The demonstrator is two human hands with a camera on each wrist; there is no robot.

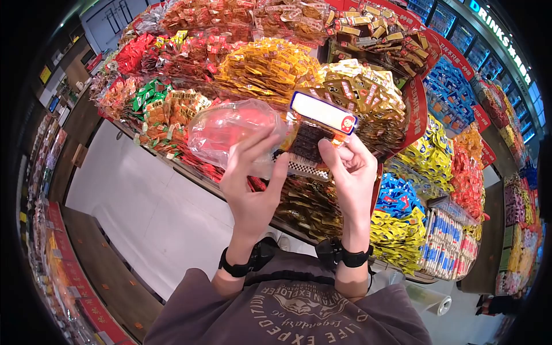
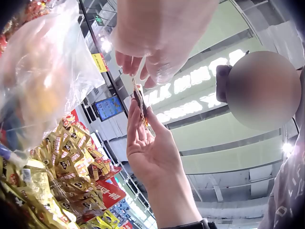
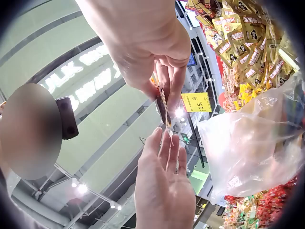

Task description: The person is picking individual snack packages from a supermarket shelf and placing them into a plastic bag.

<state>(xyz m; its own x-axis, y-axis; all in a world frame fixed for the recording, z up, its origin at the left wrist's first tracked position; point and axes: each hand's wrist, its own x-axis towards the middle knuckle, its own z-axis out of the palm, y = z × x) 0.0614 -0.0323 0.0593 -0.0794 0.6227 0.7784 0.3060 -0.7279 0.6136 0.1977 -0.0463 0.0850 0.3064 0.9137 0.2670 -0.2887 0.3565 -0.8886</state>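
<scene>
In the head view my right hand (image 1: 355,169) pinches a dark snack packet (image 1: 313,141) between thumb and fingers. Small print, a barcode and a checkered strip show on the packet, along with a blue-edged white panel at its top. My left hand (image 1: 253,184) has its fingers nearly straight, fingertips right at the packet's left edge. Behind those fingers is a clear plastic bag (image 1: 215,135) with red contents. Seen edge-on in the right wrist view, the packet (image 3: 163,102) stands between the right hand (image 3: 155,47) and the left fingertips (image 3: 167,143).
Heaps of wrapped snacks fill the sloping display ahead, gold packets (image 1: 264,66) in the middle and yellow ones (image 1: 397,238) at the lower right. A yellow price sign (image 3: 196,102) hangs above. Pale floor (image 1: 132,190) lies left, beside a low shelf (image 1: 86,241).
</scene>
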